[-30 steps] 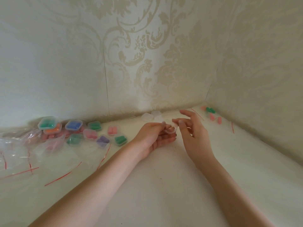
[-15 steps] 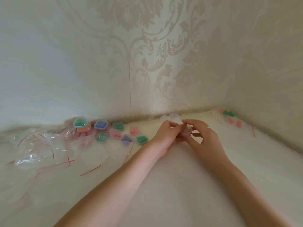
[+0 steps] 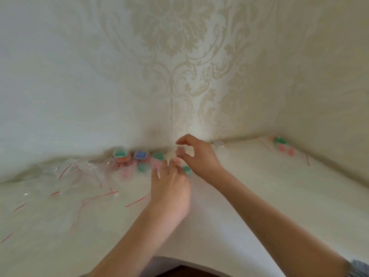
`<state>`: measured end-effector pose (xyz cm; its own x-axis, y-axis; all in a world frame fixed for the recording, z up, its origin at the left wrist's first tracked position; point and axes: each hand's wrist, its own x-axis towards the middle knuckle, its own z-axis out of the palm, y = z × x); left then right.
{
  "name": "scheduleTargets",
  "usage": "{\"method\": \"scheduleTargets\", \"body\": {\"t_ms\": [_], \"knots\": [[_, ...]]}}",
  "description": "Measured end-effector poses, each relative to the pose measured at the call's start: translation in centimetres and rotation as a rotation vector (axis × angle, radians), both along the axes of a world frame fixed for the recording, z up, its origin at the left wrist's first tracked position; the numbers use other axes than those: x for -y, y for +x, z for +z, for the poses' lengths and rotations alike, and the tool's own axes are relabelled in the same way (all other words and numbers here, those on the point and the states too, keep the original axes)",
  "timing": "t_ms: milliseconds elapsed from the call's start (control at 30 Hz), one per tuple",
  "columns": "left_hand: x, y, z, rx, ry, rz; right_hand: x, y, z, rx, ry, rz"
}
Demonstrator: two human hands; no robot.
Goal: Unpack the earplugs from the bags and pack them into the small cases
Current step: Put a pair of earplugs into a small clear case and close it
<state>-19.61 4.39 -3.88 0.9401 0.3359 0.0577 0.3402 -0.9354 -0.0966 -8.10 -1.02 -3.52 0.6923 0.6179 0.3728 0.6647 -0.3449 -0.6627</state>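
- I'm looking at a cream table (image 3: 249, 206) set into a corner of damask-papered wall (image 3: 179, 56).
- Nearest me, my left hand (image 3: 169, 188) reaches for the cluster of filled cases (image 3: 139, 158), fingers stretched out straight and blurred; whether they touch a case I cannot tell.
- Left of that cluster lie emptied clear bags (image 3: 65, 182) with red strips.
- My right hand (image 3: 196, 156) hovers just right of the cluster, thumb and forefinger curled into a pinch (what it holds is too blurred to tell).
- Far right of the cluster, by the wall, loose earplugs (image 3: 282, 145) lie, pink and green.
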Motion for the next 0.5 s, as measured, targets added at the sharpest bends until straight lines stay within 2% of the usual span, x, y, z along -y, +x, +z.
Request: {"method": "scheduleTargets", "body": {"t_ms": [67, 167, 267, 433, 500], "knots": [[-1.2, -0.9, -1.3, -0.031, 0.021, 0.04, -3.2, -0.3, -0.2, -0.005, -0.075, 0.029], [-3.1, -1.9, -1.6, 0.073, -0.076, 0.062, -5.8, -0.5, -1.4, -0.029, -0.201, 0.02], [-4.6, -3.2, -1.1, 0.115, -0.116, 0.101, -5.7, -0.5, -1.0, -0.125, -0.141, 0.007], [-5.9, -3.8, -0.6, 0.134, -0.007, 0.139, -1.5, 3.3, -0.9, 0.182, -0.115, -0.259], [-6.3, -3.8, -0.7, 0.138, 0.019, 0.132, 0.8, 5.1, -1.7, 0.199, -0.368, -0.374]]}}
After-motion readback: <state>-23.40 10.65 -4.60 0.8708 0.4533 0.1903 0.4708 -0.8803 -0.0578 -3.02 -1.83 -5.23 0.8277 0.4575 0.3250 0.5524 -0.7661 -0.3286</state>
